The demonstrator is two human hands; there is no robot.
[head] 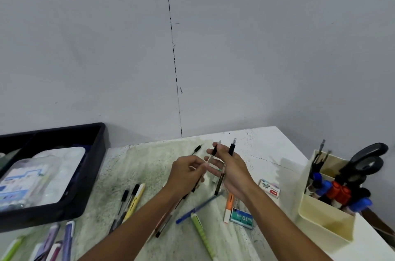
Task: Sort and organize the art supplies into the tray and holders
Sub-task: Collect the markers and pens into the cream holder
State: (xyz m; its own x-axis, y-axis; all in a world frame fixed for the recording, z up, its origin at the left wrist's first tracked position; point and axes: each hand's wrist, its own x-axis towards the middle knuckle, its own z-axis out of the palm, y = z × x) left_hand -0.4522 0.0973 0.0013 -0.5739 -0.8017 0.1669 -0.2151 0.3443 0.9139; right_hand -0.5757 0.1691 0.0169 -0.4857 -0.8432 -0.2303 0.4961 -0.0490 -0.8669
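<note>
We see two bare hands raised over a table (267, 143) strewn with pens. The right hand (229, 170) grasps several pens (220, 177) upright. The left hand (186, 172) pinches one black pen (197, 184). A black tray (94, 166) sits left; a cream holder (320, 218) stands right.
</note>
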